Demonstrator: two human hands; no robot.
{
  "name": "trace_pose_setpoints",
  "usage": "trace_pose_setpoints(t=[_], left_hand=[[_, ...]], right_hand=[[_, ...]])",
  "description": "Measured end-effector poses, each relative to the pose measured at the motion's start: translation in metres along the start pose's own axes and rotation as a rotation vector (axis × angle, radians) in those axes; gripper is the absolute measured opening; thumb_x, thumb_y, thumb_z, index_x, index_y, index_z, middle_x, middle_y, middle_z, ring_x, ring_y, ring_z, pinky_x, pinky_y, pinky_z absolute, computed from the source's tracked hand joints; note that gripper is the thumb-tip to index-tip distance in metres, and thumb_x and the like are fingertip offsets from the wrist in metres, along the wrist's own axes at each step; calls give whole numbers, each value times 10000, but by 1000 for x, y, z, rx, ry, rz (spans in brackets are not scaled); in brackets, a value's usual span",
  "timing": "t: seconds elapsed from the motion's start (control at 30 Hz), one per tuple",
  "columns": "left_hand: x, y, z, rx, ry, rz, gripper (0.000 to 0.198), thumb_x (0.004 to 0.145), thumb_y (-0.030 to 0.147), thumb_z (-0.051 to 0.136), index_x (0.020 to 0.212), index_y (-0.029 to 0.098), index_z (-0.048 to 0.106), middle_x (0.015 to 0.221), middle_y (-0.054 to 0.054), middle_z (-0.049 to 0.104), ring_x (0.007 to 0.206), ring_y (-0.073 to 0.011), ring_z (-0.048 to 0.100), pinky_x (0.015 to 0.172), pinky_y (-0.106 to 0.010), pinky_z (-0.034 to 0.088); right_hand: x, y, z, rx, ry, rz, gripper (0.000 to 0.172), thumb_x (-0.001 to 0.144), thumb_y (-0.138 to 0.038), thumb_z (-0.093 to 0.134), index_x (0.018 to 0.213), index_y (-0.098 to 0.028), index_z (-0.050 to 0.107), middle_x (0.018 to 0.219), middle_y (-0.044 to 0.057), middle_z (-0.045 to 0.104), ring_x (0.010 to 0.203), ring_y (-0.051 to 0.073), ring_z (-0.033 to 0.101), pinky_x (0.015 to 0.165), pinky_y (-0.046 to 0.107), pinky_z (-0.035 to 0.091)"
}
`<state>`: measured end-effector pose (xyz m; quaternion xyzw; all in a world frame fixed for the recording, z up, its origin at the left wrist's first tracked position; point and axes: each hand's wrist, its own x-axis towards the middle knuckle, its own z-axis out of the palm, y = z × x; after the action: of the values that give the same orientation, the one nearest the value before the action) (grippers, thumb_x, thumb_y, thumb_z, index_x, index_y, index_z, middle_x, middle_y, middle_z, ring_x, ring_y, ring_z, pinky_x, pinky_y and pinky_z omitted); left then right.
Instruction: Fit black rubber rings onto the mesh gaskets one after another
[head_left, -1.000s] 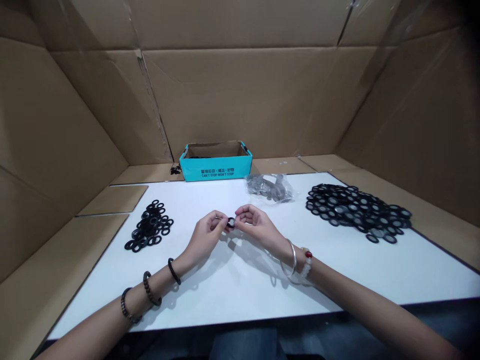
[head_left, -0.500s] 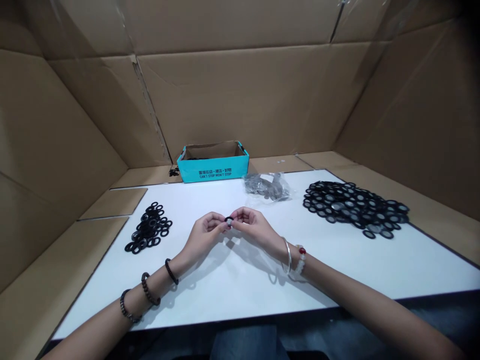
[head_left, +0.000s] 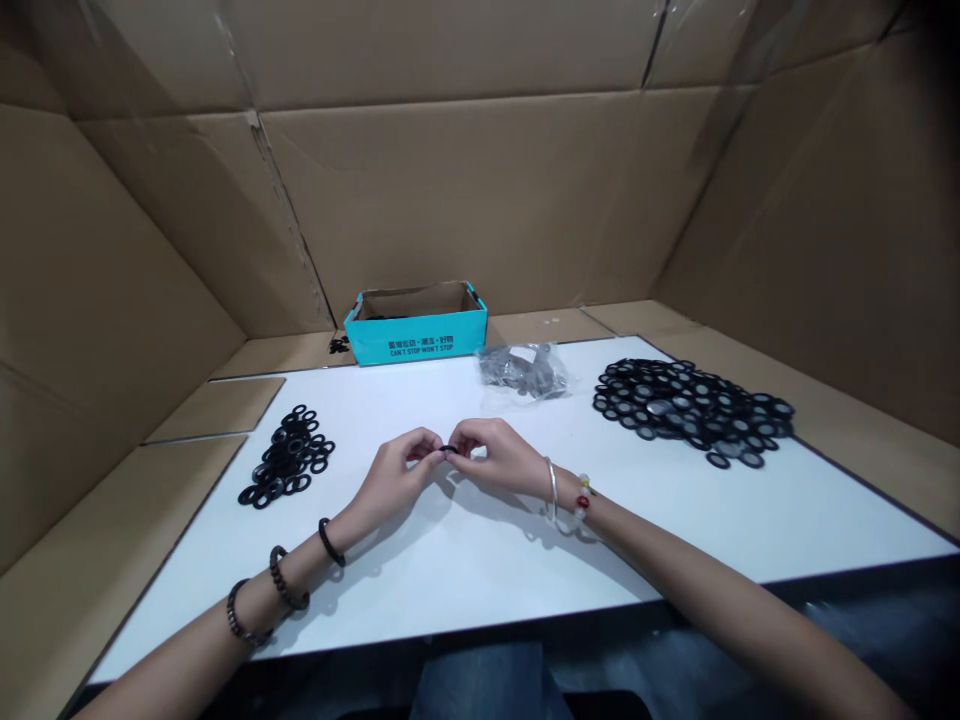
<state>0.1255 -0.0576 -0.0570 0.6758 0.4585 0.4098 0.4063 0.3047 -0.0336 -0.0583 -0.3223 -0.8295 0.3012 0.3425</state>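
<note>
– What's hidden?
– Both ends of the thin black ring (head_left: 448, 449); its centre can't be made out
– Who has it?
– Left hand (head_left: 401, 466) and right hand (head_left: 501, 456), each grip pinching it, nearly edge-on, above the white worktop (head_left: 457, 570)

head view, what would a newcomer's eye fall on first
Probably the turquoise box at the white table's far edge. Then the big heap of grey-centred rings on the right and the smaller pile on the left. Between them, left hand and right hand pinch a black ring.
</note>
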Motion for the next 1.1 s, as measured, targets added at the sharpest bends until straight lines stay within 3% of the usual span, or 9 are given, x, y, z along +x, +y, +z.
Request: trace_pose_setpoints(t=[0.1,0.3,0.43,0.6,0.73,0.9,1.1], left_hand=[[2,-1,1,-147,-32,-69,168,701,315,657,734,155,619,695,-27,619,681,-151,563,659,-243,432],[3,-8,5,-511,-36,-249,249,644,328,733,747,127,627,683,-31,637,657,-123,599,673,-231,471],[0,-10,6,-578,-72,-326,222,679,311,713,774,121,650,734,-62,682,694,-129,627,723,-245,482],[-5,-8,7,-568,-28,-408,223,665,288,724,779,106,662,750,-68,684,699,-119,621,717,-227,472],[-7,-6,10,-542,57,-375,210,629,273,740,722,111,643,702,-42,659,682,-112,600,672,-206,457],[-9,-6,14,-416,203,-218,170,651,261,706,718,127,625,721,-26,641,684,-114,583,640,-203,443],[-13,-3,14,-231,278,-127,126,698,256,653,742,139,637,749,-37,665,730,-151,601,657,-233,450]], right_hand=[[1,-1,0,54,-1,19,104,772,-240,554,709,-167,594,675,14,611,621,120,549,600,241,434],[3,-6,0,304,11,206,198,755,-346,574,722,-153,600,702,31,622,649,132,556,600,252,444],[4,-6,2,412,21,282,196,728,-340,593,728,-145,603,704,34,627,656,135,572,628,262,453],[1,-5,11,348,104,288,169,741,-315,575,688,-154,579,665,21,609,618,125,556,580,241,438],[-2,-6,13,239,110,249,150,762,-279,550,692,-151,583,670,29,614,628,127,553,575,235,429],[-1,-11,11,179,115,241,127,746,-245,561,694,-135,597,648,24,605,607,117,539,562,222,419],[-1,-14,8,107,123,188,116,740,-223,569,682,-134,617,630,22,614,594,114,542,574,223,424]])
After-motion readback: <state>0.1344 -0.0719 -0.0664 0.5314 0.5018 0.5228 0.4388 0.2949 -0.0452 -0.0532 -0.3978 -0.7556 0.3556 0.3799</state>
